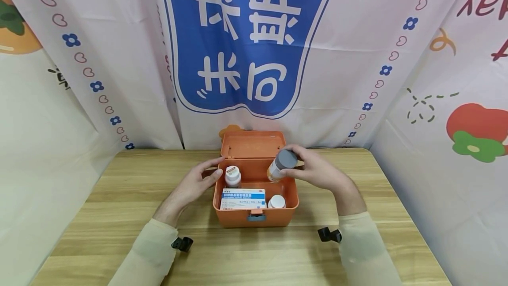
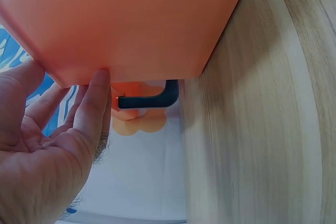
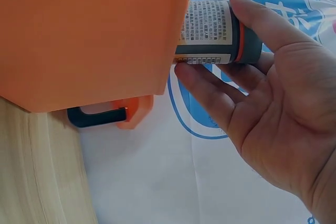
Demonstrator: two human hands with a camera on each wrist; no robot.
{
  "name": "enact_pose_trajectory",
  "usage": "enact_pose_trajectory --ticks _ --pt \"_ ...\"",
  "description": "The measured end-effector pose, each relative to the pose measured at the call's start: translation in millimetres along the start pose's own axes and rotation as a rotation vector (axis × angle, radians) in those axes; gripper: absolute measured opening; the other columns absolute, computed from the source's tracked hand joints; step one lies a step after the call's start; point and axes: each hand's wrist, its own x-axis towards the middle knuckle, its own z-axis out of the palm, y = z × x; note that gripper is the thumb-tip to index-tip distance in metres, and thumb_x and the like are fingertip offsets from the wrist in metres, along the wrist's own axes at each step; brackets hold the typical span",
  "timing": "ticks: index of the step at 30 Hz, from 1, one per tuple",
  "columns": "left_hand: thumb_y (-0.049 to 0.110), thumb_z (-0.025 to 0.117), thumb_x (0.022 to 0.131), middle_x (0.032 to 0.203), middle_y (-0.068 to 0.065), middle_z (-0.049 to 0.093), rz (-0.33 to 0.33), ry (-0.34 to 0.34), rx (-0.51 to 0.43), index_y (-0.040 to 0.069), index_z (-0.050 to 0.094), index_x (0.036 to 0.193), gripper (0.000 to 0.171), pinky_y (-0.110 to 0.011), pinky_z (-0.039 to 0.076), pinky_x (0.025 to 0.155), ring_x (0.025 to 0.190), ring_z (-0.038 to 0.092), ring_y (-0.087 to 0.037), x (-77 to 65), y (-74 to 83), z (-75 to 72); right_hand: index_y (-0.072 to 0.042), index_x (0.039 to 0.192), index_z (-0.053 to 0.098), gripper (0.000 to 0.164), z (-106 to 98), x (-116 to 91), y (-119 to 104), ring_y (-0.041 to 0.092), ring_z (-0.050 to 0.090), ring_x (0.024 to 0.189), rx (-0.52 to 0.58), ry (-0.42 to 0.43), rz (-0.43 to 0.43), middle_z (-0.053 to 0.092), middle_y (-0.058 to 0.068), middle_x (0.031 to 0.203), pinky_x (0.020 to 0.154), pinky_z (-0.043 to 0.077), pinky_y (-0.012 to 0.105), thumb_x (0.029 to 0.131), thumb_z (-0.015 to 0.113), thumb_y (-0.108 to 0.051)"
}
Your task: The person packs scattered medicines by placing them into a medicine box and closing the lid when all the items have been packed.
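An orange lidded box (image 1: 238, 220) stands on the table with its lid (image 1: 254, 144) raised at the back. My right hand (image 1: 317, 169) grips a dark-capped bottle (image 1: 285, 159) by its upper part, tilted over the box's back right corner. In the right wrist view the bottle's printed label (image 3: 207, 24) shows, its lower end hidden behind the box wall. My left hand (image 1: 198, 182) touches the box's left rim, fingers (image 2: 97, 98) extended along its side. Inside the box are a white bottle (image 1: 233, 175) at back left, a blue-and-white medicine carton (image 1: 243, 199) in front, and a white-capped bottle (image 1: 276, 201) at front right.
The wood-grain table (image 1: 158, 180) meets a printed cloth backdrop (image 1: 317, 78) close behind the box. A grey latch (image 1: 256, 217) is on the box's front. A dark handle (image 2: 152, 100) sticks out from the lid, seen in the left wrist view.
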Motion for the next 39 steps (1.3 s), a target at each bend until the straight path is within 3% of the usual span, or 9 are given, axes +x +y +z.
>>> enact_pose_trajectory --ticks 5,12,19,27,39 --pt "0.04 0.058 0.108 0.162 -0.013 0.049 -0.007 -0.002 -0.004 0.03 0.047 0.159 0.054 -0.05 0.055 0.113 0.146 0.052 -0.04 -0.4 -0.1 -0.2 -0.026 0.138 0.057 0.05 2.9 2.9 -1.4 0.022 0.063 0.113 -0.062 -0.021 -0.014 0.064 -0.002 0.123 0.095 0.064 0.038 0.094 0.082 -0.03" --pt "0.039 0.058 0.109 0.164 -0.015 0.047 -0.001 -0.003 -0.003 0.026 0.046 0.161 0.055 -0.049 0.056 0.112 0.146 0.052 -0.041 -0.1 -0.6 -0.5 -0.022 0.134 0.06 0.053 8.6 6.4 -7.3 0.016 0.062 0.104 -0.246 -0.044 -0.043 0.061 -0.004 0.117 0.089 0.059 0.03 0.09 0.086 -0.032" --pt "0.037 0.058 0.109 0.163 -0.014 0.048 -0.007 -0.005 -0.018 0.027 0.047 0.16 0.053 -0.047 0.056 0.112 0.146 0.052 -0.04 -0.2 -0.9 -0.4 -0.017 0.137 0.061 0.053 16.6 11.8 -14.4 0.015 0.061 0.109 -0.383 -0.075 -0.06 0.064 -0.003 0.124 0.098 0.058 0.034 0.09 0.086 -0.027" --pt "0.038 0.058 0.108 0.162 -0.015 0.048 -0.003 -0.013 -0.032 0.028 0.046 0.16 0.054 -0.048 0.056 0.112 0.146 0.052 -0.04 -0.4 -1.5 -1.1 -0.017 0.13 0.065 0.047 29.0 20.9 -14.8 0.013 0.062 0.108 -0.506 -0.126 -0.084 0.067 -0.004 0.123 0.1 0.059 0.033 0.09 0.086 -0.032" --pt "0.041 0.059 0.108 0.164 -0.013 0.047 -0.015 -0.019 -0.03 0.03 0.046 0.16 0.055 -0.051 0.054 0.114 0.148 0.05 -0.04 -0.1 -1.8 -1.8 -0.017 0.129 0.067 0.045 43.5 26.6 -22.5 0.014 0.062 0.102 -0.68 -0.178 -0.023 0.07 -0.002 0.121 0.095 0.058 0.033 0.09 0.086 -0.027"
